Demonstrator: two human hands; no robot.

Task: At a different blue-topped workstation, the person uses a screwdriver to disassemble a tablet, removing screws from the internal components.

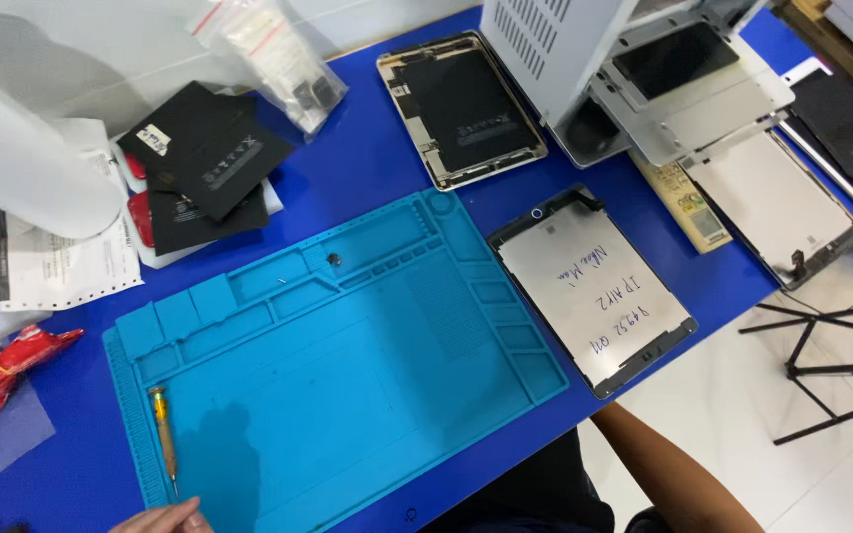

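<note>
Lying lengthwise along the teal mat's (348, 395) left edge, tip toward the body: yellow-handled screwdriver (163, 436), just above left hand (162, 517), fingers loose, holding nothing. Right hand out of sight, only forearm showing.

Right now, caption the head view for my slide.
Left hand beside a screwdriver on the blue repair mat; detached tablet screen lies to its right.
</note>
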